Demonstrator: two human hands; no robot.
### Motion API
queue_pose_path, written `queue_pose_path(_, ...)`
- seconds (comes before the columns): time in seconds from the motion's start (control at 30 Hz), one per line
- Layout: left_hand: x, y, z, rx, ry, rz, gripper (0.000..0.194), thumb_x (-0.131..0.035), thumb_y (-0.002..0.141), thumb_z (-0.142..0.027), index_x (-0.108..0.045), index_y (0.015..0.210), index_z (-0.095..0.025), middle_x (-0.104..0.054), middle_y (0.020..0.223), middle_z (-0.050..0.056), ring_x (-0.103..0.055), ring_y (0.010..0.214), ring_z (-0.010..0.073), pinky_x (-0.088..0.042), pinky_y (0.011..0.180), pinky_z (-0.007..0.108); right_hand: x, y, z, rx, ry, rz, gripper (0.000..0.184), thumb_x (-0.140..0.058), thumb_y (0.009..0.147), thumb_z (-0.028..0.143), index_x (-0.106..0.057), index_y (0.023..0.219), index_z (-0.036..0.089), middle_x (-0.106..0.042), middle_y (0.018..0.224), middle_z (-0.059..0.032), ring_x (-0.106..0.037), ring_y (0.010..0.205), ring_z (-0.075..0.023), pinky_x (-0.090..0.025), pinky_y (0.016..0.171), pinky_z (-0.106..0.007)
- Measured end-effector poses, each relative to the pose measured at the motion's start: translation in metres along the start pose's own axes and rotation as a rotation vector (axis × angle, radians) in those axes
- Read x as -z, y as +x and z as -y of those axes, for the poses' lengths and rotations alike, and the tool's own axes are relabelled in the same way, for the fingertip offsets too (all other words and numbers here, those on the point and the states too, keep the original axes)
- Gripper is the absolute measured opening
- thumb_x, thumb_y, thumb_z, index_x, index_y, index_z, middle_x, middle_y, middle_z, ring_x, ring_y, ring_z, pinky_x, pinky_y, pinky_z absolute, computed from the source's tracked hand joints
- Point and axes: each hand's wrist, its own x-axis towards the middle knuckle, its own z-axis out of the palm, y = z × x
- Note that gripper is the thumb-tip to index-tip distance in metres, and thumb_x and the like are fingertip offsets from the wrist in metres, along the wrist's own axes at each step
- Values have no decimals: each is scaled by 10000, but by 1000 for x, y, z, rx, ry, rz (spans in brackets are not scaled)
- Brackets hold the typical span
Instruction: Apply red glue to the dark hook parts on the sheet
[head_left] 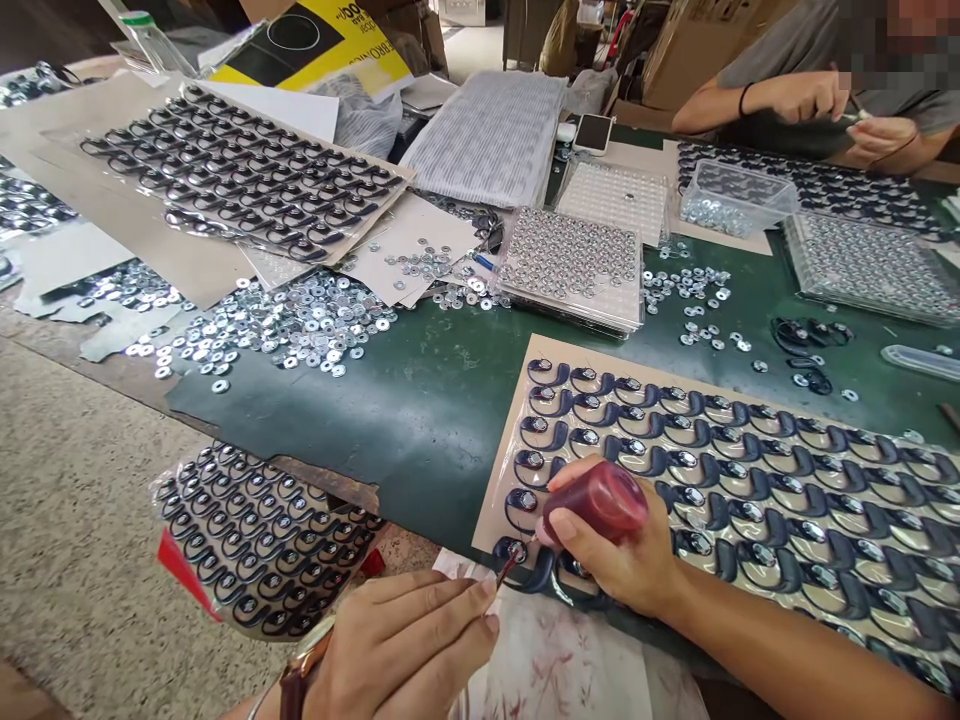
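A red bottle (596, 502) is being gripped by the right hand (615, 545), its tip being held at the nearest earpiece (517, 552). The left hand (409, 640) is being kept loosely curled, grasping nothing. One sheet of earpieces (750, 470) is lying on the green counter (405, 400); three more sheets (240, 175) are lying beyond.

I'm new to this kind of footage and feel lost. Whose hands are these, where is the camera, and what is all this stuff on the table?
The camera sits on a person's head, looking down at their own two hands. The right hand grips a small red bottle whose thin tip touches a dark ear-hook piece on a card sheet of many such pieces. The left hand rests just below the tip. On the green table lie loose metal washers and trays. Another person works opposite.
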Motion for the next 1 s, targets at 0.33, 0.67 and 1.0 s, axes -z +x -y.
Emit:
queue_pose_path(0.33, 2, -2, 2, 20, -20, -1, 357, -326, 974, -213, -640, 1123, -133, -717, 1033, 90, -697, 932, 142, -539, 899, 222, -1, 5, 3, 16, -32, 30, 146, -657, 800, 304, -610, 868, 183, -658, 654, -21, -642, 534, -159, -533, 487, -251)
queue_pose_path(0.67, 4, -5, 3, 37, -19, 59, 412, -261, 975, -187, -646, 1102, -115, -718, 1029, 95, -683, 981, 149, -551, 876, 222, 0, 1, 0, -24, -7, 75, 148, -622, 835, 334, -596, 853, 188, -625, 590, -13, -610, 502, -154, -513, 476, -259)
queue_pose_path(1.0, 8, 7, 3, 148, -167, 28, 241, -438, 875, -94, -643, 997, -65, -726, 962, 135, -698, 942, 170, -573, 832, 251, 1, 2, 2, -10, -32, 85, 147, -627, 825, 335, -604, 831, 190, -643, 588, -16, -627, 509, -163, -529, 490, -264)
